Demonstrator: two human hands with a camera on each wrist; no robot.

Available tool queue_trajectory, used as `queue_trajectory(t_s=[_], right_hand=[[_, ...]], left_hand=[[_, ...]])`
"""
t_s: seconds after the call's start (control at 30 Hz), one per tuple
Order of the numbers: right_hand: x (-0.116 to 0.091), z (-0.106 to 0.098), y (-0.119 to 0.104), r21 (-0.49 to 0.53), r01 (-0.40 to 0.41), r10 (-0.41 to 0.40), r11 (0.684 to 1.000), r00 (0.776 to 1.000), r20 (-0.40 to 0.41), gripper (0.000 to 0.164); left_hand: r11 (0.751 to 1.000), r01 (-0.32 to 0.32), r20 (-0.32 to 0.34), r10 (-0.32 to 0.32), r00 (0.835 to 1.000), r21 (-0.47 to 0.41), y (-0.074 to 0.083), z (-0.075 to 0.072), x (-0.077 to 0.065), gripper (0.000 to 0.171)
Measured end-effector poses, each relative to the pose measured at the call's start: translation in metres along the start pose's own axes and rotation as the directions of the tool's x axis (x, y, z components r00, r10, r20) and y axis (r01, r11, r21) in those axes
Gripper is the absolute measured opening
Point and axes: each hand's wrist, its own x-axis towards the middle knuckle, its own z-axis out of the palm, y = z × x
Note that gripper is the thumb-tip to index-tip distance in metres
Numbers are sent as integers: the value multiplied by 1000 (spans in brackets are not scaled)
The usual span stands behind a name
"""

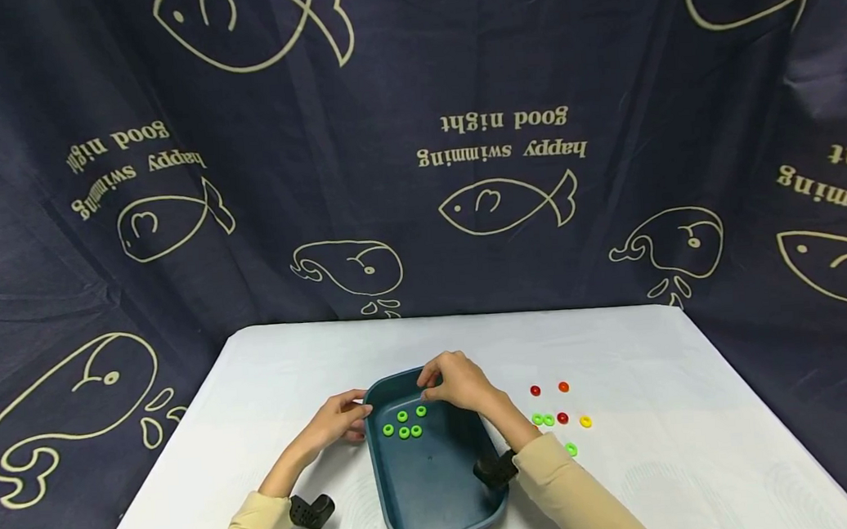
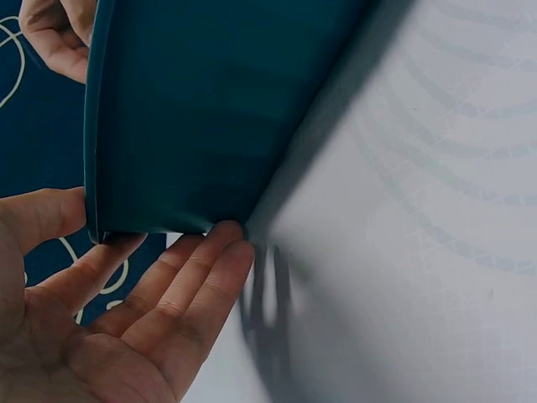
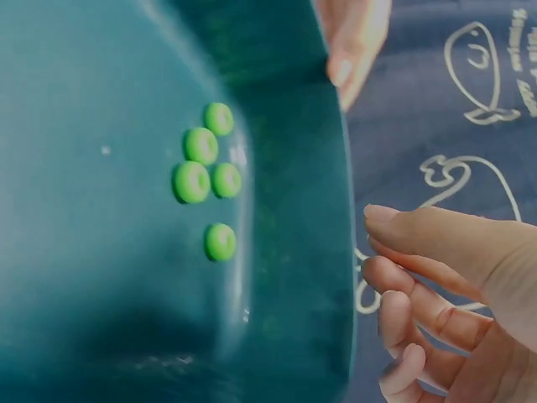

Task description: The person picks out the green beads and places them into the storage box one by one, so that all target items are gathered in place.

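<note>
A dark teal plastic bin [image 1: 439, 493] lies on the white table with several small green rings [image 1: 402, 417] on its floor near the far end. My left hand [image 1: 342, 418] holds the bin's far left corner, the thumb at the rim and the other fingers against the outer wall, as the left wrist view shows. Over the far rim is my right hand [image 1: 457, 381], fingers loosely bent and a gap between thumb and index finger. In the right wrist view that hand [image 3: 453, 294] shows nothing between its fingers, beside the bin wall [image 3: 302, 252].
To the right of the bin, several small rings are scattered on the white table [image 1: 647, 396]: red [image 1: 535, 390], orange [image 1: 564, 387], yellow [image 1: 586, 422] and green [image 1: 572, 449]. My right forearm partly hides this group. A dark blue curtain [image 1: 410, 282] with fish drawings hangs behind the table.
</note>
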Motion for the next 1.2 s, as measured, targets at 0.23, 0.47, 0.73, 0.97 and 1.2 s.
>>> queue_trajectory(t_s=[0.23,0.47,0.73,0.97,1.2], right_hand=[[-5,-16,7,61,-43,47,997,997,-62,14],[-17,-25,17,115,-80,93,990,989,-112,12],[-35,-34,32,146,-109,134,983,976,-171,12],[-54,-41,50,148,-155,184,977,960,-210,8],[-75,-40,64,149,-202,231,968,949,-214,11]], left_hand=[[1000,8,-3,-8,1000,-8,0,1,-1,49],[1000,9,-7,-9,1000,9,-1,1,-1,49],[1000,23,-11,-23,1000,9,-4,1,-2,48],[1000,23,-18,-23,1000,9,-1,0,-1,48],[1000,15,-7,-15,1000,12,0,1,-1,49]])
